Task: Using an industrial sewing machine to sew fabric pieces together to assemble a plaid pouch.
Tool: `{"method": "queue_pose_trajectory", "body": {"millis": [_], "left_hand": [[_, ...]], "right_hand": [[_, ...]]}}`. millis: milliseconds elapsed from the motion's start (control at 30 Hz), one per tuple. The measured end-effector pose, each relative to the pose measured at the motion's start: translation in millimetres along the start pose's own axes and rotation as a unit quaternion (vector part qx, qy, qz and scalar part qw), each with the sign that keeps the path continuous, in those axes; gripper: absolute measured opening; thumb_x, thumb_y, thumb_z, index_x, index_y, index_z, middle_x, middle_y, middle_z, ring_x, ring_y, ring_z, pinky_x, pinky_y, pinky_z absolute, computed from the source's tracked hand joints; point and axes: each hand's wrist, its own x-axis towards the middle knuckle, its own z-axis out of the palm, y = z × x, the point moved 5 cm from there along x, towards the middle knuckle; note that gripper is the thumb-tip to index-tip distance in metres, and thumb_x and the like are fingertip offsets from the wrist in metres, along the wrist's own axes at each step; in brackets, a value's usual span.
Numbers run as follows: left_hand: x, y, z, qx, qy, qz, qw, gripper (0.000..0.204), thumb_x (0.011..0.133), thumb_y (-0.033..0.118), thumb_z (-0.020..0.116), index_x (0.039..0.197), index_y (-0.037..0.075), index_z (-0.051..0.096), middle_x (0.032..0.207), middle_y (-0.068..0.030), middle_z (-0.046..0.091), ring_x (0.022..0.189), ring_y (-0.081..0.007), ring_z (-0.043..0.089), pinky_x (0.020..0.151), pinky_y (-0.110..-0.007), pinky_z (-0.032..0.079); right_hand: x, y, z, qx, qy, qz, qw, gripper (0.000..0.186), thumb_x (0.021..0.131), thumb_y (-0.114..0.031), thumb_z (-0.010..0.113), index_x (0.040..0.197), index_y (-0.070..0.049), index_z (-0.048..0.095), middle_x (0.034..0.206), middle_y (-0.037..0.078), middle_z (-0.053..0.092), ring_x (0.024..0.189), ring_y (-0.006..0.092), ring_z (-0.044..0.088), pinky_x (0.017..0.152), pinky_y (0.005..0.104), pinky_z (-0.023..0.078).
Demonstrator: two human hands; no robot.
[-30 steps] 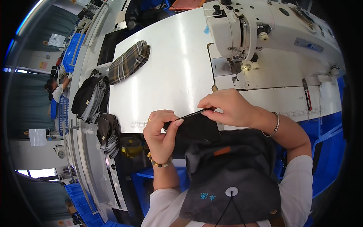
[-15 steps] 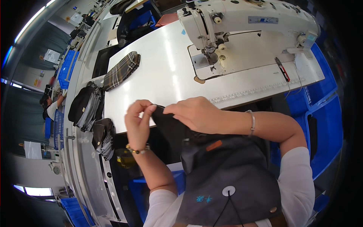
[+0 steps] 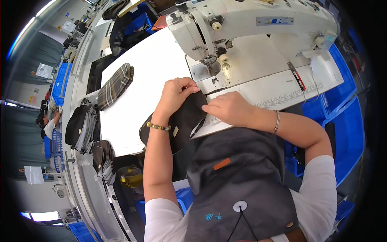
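A black fabric piece (image 3: 187, 117) with a small pale label lies over the front edge of the white sewing table. My left hand (image 3: 175, 93), closed, pinches its upper edge between thumb and fingers. At the piece's right edge, my right hand (image 3: 229, 108) pinches the cloth with thumb and forefinger. Just beyond both hands stands the white sewing machine (image 3: 250, 24), its needle and presser foot (image 3: 211, 66) above the metal plate. No cloth is under the foot. Part of the black piece is hidden behind my left wrist.
A folded plaid fabric piece (image 3: 116, 86) lies at the table's left. Stacks of dark and grey pieces (image 3: 83, 127) stand beyond the left edge. A red-and-black thread snipper (image 3: 297, 76) rests near the machine's right. Blue bins (image 3: 342, 133) stand at the right. Another person (image 3: 50, 123) sits far left.
Both hands have carried the black fabric piece forward, from above my apron onto the table near the needle. More of the piece, with its label, now shows.
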Motion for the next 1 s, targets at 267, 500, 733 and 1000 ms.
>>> {"method": "queue_pose_trajectory", "body": {"millis": [267,500,733,1000], "left_hand": [[37,-4,7,0.17,0.0,0.06,0.984,0.014,0.082,0.016,0.079,0.08,0.005,0.071,0.075,-0.0041,0.068,0.062,-0.0192,0.058,0.07,-0.031,0.044],[68,-17,10,0.142,-0.037,-0.006,0.989,0.015,0.08,0.022,0.08,0.09,0.013,0.073,0.083,-0.003,0.071,0.085,-0.0238,0.065,0.091,-0.043,0.037],[93,-12,8,0.187,0.028,0.152,0.97,0.018,0.083,0.011,0.073,0.098,0.001,0.071,0.089,-0.0111,0.071,0.081,-0.0251,0.065,0.073,-0.037,0.051],[101,-20,10,0.067,-0.002,0.029,0.997,0.025,0.083,0.013,0.075,0.106,0.004,0.074,0.096,-0.0083,0.073,0.086,-0.0204,0.066,0.076,-0.035,0.053]], "right_hand": [[5,45,11,-0.078,-0.106,-0.098,0.986,0.01,0.074,-0.012,0.065,0.079,-0.007,0.058,0.066,0.002,0.052,0.055,0.017,0.059,0.045,0.0318,0.046],[1,65,14,-0.038,-0.101,-0.023,0.994,0.01,0.074,-0.012,0.065,0.082,-0.007,0.059,0.067,0.002,0.054,0.055,0.018,0.059,0.046,0.0326,0.046],[4,87,10,-0.115,-0.118,0.018,0.986,0.008,0.073,-0.008,0.064,0.077,-0.007,0.056,0.061,0.005,0.055,0.053,0.0246,0.062,0.046,0.0373,0.049],[3,94,9,-0.138,-0.111,0.04,0.983,0.027,0.073,-0.007,0.066,0.1,-0.005,0.07,0.06,0.007,0.06,0.054,0.0263,0.064,0.047,0.0395,0.049]]}}
